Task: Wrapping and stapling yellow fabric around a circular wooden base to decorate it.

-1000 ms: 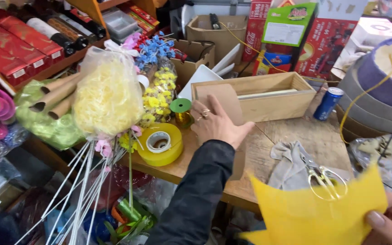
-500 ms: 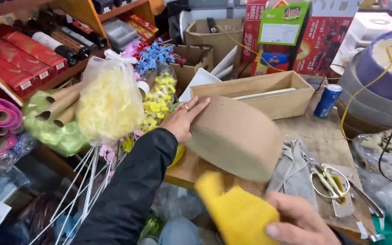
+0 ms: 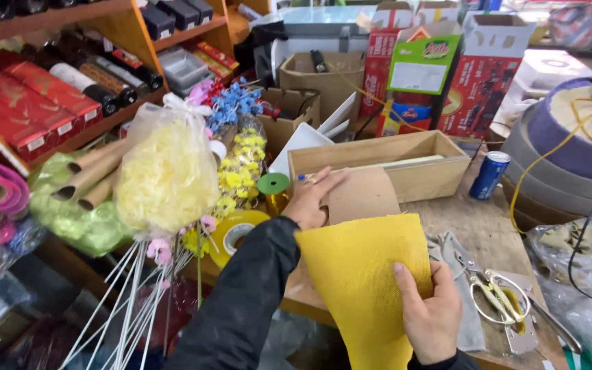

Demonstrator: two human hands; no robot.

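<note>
— What's taking up the most room from where you're standing?

— The worn wooden bench (image 3: 477,223), cluttered all over. A long, open wooden box (image 3: 385,161) is sitting along its back, square-cornered and pale.

— And what are the hands doing?

— The right hand (image 3: 432,316) is pinching a stiff yellow sheet (image 3: 368,284) of coarse woven mesh at its right edge, thumb on top, fingers curled under; the sheet is hanging off the near edge of the bench. The left hand (image 3: 314,197) is lying flat, fingers spread, on a smooth brown paper sheet (image 3: 363,195) just behind the yellow one, in front of the box.

— Anything smaller?

— A crinkly yellow bunch in clear plastic (image 3: 166,175) is standing to the left, a tape roll (image 3: 236,233) is lying beside the left sleeve, and metal scissors (image 3: 495,294) are resting right of the right hand.
</note>
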